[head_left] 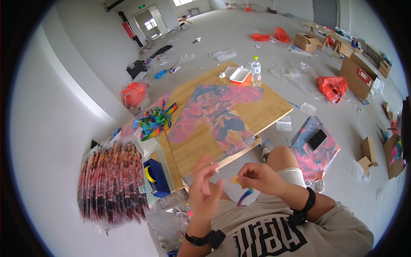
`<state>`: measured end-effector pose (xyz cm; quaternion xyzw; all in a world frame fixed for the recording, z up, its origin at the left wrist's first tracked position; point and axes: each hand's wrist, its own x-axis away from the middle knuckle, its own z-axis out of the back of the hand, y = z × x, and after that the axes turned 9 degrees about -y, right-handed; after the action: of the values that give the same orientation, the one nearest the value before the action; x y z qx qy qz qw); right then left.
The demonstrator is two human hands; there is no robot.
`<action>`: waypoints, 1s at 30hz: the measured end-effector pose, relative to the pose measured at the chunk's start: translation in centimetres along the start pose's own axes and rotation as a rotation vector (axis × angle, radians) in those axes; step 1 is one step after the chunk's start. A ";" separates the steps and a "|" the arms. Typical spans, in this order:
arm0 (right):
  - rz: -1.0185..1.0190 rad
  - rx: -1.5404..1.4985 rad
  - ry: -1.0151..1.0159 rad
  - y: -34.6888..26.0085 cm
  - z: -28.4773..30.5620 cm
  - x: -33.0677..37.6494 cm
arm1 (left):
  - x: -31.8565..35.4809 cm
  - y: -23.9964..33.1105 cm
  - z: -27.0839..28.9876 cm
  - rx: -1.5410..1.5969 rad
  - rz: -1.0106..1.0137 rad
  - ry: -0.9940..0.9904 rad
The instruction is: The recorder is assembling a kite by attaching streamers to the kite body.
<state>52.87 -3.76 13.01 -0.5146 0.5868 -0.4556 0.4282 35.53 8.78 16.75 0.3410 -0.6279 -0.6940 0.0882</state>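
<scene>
My right hand (260, 179) pinches a rainbow-coloured ribbon (245, 197) between thumb and fingers, and its tail hangs down over my lap. To its left my left hand (205, 188) is raised, blurred by motion, with fingers apart and nothing seen in it. Both hands are just off the near edge of a wooden table (188, 156). Flat on that table lies a thin printed sheet (218, 113) with a pink and blue cartoon figure, kite-like in outline. A tangled heap of rainbow ribbons (155, 122) sits at the table's left side.
Beside the table stand a blue tape dispenser (157, 177) and a stack of bagged printed pieces (111, 182). A water bottle (256, 72) and a white tray (240, 75) are at the far edge. At right, a phone (317, 140) rests on a printed surface; cartons (358, 77) stand beyond.
</scene>
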 end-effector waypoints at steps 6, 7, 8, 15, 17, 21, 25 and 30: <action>-0.035 0.079 0.060 -0.5 0.5 0.0 | 0.2 0.9 1.9 0.526 0.218 -0.105; -0.032 0.069 0.055 -0.4 0.5 -0.1 | 0.2 0.9 1.9 0.537 0.247 -0.138; -0.029 0.059 0.051 -0.3 0.4 -0.2 | 0.2 0.8 1.7 0.544 0.283 -0.119; -0.090 0.013 0.015 -0.2 0.3 -0.6 | 0.2 -0.3 1.0 0.645 0.363 -0.070; -0.073 -0.010 0.032 0.0 0.3 -0.7 | 0.2 -0.5 1.0 0.646 0.360 -0.060; -0.071 -0.026 0.028 0.3 0.5 -0.7 | 0.2 -0.7 1.1 0.622 0.368 -0.063; -0.097 -0.010 -0.003 0.4 0.8 -0.6 | 0.2 -0.8 1.4 0.619 0.374 -0.066; -0.104 -0.038 -0.009 0.7 1.0 -0.6 | 0.3 -1.0 1.4 0.638 0.362 -0.060</action>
<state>53.77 -3.26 12.15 -0.5546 0.5659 -0.4637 0.3964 34.80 9.99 15.72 0.2142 -0.8653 -0.4460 0.0802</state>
